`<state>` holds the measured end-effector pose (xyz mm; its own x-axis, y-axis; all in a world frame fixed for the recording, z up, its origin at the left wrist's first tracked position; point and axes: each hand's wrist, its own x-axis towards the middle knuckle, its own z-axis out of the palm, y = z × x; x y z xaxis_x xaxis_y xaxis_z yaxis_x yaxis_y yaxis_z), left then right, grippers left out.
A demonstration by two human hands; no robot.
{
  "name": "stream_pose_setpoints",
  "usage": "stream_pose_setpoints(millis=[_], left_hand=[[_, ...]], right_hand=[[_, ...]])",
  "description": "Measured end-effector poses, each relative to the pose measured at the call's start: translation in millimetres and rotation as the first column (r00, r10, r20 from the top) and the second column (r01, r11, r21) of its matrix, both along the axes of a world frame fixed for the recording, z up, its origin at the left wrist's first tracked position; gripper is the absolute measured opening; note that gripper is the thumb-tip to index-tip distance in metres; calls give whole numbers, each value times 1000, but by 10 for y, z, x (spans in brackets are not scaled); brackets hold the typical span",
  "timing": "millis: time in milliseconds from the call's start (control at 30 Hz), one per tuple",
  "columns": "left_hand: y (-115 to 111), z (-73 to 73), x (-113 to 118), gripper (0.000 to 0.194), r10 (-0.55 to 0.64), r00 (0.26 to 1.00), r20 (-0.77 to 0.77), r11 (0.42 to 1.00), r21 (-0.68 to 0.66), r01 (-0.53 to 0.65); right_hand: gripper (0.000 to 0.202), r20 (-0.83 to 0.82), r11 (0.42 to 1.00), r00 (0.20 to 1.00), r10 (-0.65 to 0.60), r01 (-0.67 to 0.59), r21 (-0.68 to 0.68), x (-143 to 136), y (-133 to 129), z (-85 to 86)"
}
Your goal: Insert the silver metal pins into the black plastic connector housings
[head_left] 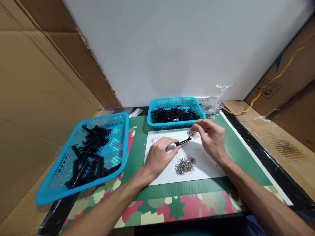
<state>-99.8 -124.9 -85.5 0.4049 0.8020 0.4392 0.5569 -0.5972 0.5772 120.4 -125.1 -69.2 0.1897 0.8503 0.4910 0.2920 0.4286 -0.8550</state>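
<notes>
Between its thumb and fingertips, my left hand [160,154] pinches one end of a narrow black plastic piece [184,142], which points right over the white sheet [169,175]. My right hand [212,136] is closed in a pinch, a little above and to the right of that piece and apart from it. A thin dark tip shows by its fingers, too small to name. Below the black piece lies a heap of small shiny metal parts [184,166]. A smaller heap of metal bits [193,134] sits close to my right fingertips.
To the left, a blue basket [127,137] holds several long black pieces [94,137]. Another blue basket [150,123], with black parts in it, stands at the back against the white wall [167,49]. Clear plastic bags [211,105] and a yellow wire [257,95] lie back right, beside cardboard.
</notes>
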Motion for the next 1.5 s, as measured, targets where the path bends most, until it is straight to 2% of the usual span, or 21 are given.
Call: stream_pose_setpoints(millis=[67, 167, 233, 333, 400, 467, 533, 600, 667, 767, 933, 1100, 1300, 1400, 1500], left_hand=[[-8, 17, -5, 14, 6, 1000, 10, 1000, 21, -6], [-32, 42, -4, 14, 23, 999, 23, 999, 35, -24], [-46, 68, -2, 14, 31, 999, 23, 999, 40, -32], [-23, 163, -17, 16, 37, 999, 21, 995, 92, -39], [49, 288, -38, 17, 55, 998, -5, 989, 139, -54], [174, 467, -48, 16, 100, 995, -29, 984, 154, -94], [337, 676, -23, 13, 169, 985, -14, 978, 130, -166], [519, 872, 55, 13, 239, 971, 12, 966, 94, -240], [705, 1015, 187, 16, 265, 964, -36, 961, 87, -261], [964, 1117, 436, 15, 240, 966, -96, 970, 70, -234], [1275, 1129, 778, 13, 185, 955, -230, 982, 5, -189], [1418, 997, 903, 14, 79, 931, -355, 993, -54, -105], [1412, 838, 926, 15, -15, 917, -398, 998, -65, -11], [1358, 825, 914, 14, -21, 923, -384, 999, -32, 9], [1210, 841, 860, 13, -16, 943, -334, 1000, 2, 18]], right_hand=[[18, 51, 1000, 999, -9, 9, -3, 256, 95, 21], [24, 281, 997, 960, 11, 9, -71, 638, 227, -7], [29, 335, 993, 942, 27, 12, -115, 820, 288, -40], [34, 366, 960, 910, 195, -101, -261, 952, 323, -85], [37, 349, 911, 878, 328, -196, -362, 978, 325, -119], [37, 292, 809, 813, 503, -325, -490, 991, 332, -157], [34, 233, 746, 783, 576, -387, -542, 1010, 346, -192], [32, 199, 743, 792, 577, -408, -530, 1036, 359, -216], [31, 199, 746, 790, 580, -418, -518, 1053, 359, -230], [31, 204, 753, 790, 579, -420, -507, 1030, 342, -244], [26, 238, 776, 792, 562, -405, -484, 910, 320, -258], [17, 255, 785, 793, 553, -393, -478, 860, 331, -257], [13, 256, 754, 763, 593, -414, -510, 875, 288, -228], [15, 274, 744, 744, 609, -417, -522, 878, 247, -216], [21, 292, 742, 730, 618, -418, -524, 884, 219, -224]])
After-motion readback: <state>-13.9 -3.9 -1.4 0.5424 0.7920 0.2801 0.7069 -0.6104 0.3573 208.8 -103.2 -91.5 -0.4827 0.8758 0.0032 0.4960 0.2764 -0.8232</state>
